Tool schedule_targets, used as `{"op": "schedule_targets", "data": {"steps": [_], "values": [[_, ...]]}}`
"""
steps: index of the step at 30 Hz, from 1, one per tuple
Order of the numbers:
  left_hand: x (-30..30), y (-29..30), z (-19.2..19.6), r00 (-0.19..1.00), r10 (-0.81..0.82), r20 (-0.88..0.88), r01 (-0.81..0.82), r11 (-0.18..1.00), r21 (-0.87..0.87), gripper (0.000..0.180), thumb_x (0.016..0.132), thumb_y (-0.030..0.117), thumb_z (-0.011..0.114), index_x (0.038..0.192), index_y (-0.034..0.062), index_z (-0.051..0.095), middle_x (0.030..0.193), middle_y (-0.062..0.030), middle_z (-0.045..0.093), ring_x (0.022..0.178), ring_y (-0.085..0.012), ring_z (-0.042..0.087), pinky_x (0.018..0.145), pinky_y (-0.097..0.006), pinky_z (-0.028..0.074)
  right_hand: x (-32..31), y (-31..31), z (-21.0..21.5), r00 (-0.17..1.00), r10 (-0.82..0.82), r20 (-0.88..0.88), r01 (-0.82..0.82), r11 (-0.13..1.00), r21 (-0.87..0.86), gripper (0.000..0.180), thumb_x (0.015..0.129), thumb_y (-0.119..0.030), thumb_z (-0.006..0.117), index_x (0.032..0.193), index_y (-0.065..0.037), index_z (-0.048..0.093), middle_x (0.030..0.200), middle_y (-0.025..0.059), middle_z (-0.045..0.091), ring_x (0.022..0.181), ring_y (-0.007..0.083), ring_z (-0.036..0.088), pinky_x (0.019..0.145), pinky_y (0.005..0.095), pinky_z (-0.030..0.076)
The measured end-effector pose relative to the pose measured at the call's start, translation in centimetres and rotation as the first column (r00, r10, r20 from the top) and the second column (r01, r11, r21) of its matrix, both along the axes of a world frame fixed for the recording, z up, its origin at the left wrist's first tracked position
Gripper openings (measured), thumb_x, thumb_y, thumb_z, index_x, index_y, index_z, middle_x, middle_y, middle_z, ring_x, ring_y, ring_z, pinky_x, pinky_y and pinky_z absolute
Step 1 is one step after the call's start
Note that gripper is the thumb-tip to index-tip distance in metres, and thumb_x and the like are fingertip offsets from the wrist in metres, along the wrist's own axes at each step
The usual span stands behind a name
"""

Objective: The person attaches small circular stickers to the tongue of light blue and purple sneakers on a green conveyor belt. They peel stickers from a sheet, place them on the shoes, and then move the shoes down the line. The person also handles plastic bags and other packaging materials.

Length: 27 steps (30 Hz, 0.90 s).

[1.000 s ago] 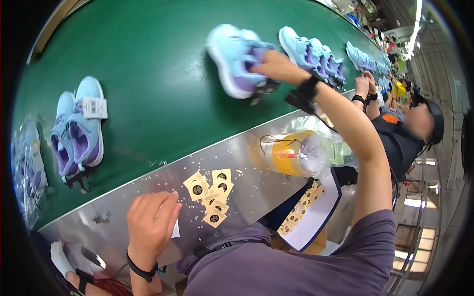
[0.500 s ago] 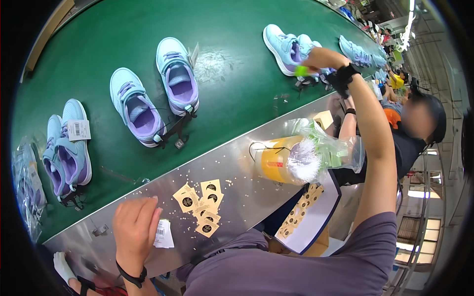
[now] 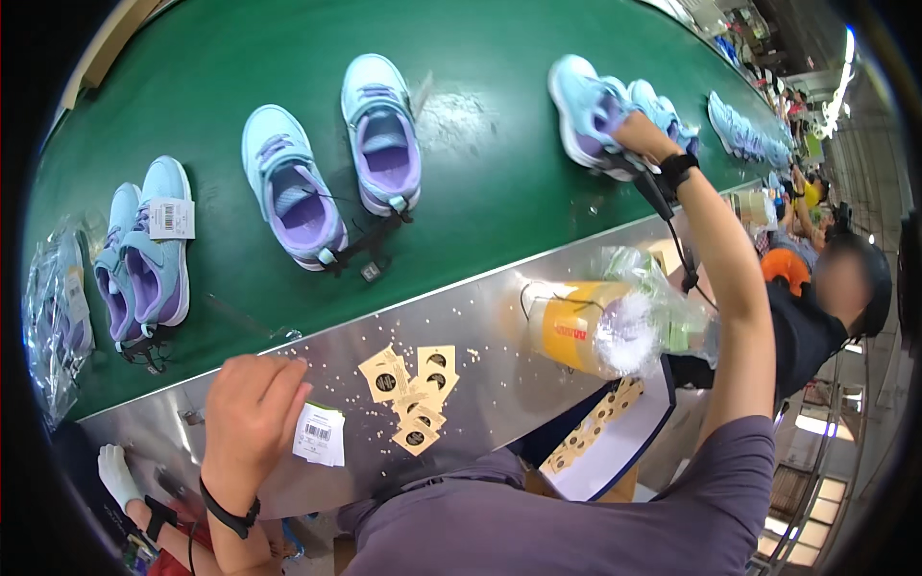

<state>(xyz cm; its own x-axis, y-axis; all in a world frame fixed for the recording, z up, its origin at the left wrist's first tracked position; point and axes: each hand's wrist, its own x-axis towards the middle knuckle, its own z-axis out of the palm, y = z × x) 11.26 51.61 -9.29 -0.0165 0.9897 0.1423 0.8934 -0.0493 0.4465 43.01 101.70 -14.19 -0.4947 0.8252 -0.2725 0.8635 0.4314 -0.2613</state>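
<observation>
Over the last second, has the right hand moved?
Yes: the right hand has moved rightward over the green surface, judged against the yellow tub.

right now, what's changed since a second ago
The right hand has set a pair of shoes down further left and let go; it now reaches into a shoe further right. Its grip is unclear. The left hand stays by the white tags; the tagged pair and beige cards stayed put.

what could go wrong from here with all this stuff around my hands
The dark cord hanging by the right wrist might snag the clear plastic bag. The left hand, close beside the white tags, could nudge them out of place. Loose white specks near the beige cards might cling to them.
</observation>
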Motion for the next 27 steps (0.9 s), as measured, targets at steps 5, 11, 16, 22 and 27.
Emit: {"op": "schedule_targets", "data": {"steps": [5,11,16,22,27], "values": [[1.1,3.5,2.5,0.983,-0.165,-0.086,0.174,0.979,0.11,0.029,0.064,0.004,0.072,0.09,0.0022,0.06,0.084,-0.0092,0.06,0.073,-0.0283,0.056,0.065,-0.038,0.045,-10.3,-11.2,2.5,0.994,0.097,-0.055,-0.112,0.889,-0.444,0.031,0.084,-0.033,0.062,0.072,-0.004,0.064,0.059,-0.0023,0.051,0.051,0.0063,0.043,0.046,0.0241,0.033],[1.4,14.5,2.6,0.876,-0.414,0.245,0.376,0.907,0.188,0.015,0.076,0.006,0.066,0.09,0.001,0.063,0.081,-0.0123,0.062,0.07,-0.0259,0.06,0.063,-0.035,0.047,-9.7,-12.3,3.8,0.891,0.311,-0.331,-0.421,0.839,-0.344,0.028,0.087,-0.012,0.049,0.107,0.002,0.061,0.076,0.0039,0.059,0.076,0.0116,0.056,0.071,0.0256,0.045],[1.9,27.9,-2.6,0.93,-0.238,0.282,0.164,0.951,0.262,0.015,0.082,0.007,0.055,0.091,-0.0005,0.065,0.087,-0.0165,0.065,0.081,-0.0318,0.062,0.071,-0.038,0.049,-7.6,-11.6,7.3,0.928,0.269,-0.259,-0.284,0.958,-0.023,0.028,0.081,-0.007,0.048,0.105,-0.007,0.062,0.078,0.0145,0.066,0.077,0.0264,0.064,0.068,0.0349,0.048],[3.8,36.8,-7.8,0.948,-0.138,0.286,0.171,0.981,-0.091,0.015,0.069,0.006,0.066,0.083,0.0008,0.068,0.077,-0.0139,0.066,0.072,-0.0246,0.064,0.063,-0.033,0.051,-7.1,-9.6,3.1,0.901,0.405,0.155,-0.397,0.914,-0.077,0.023,0.077,-0.014,0.057,0.099,-0.008,0.064,0.078,0.0108,0.069,0.082,0.0274,0.066,0.073,0.0401,0.05],[2.1,39.2,-7.3,0.796,-0.146,0.588,0.48,0.744,-0.465,0.019,0.073,0.006,0.07,0.09,-0.0019,0.07,0.076,-0.0066,0.067,0.065,-0.0114,0.062,0.058,-0.024,0.052,-9.3,-8.4,-0.8,0.937,0.159,-0.31,-0.212,0.967,-0.145,0.018,0.08,-0.009,0.058,0.093,0.003,0.061,0.078,0.0117,0.069,0.076,0.0213,0.067,0.068,0.0305,0.05]]}}
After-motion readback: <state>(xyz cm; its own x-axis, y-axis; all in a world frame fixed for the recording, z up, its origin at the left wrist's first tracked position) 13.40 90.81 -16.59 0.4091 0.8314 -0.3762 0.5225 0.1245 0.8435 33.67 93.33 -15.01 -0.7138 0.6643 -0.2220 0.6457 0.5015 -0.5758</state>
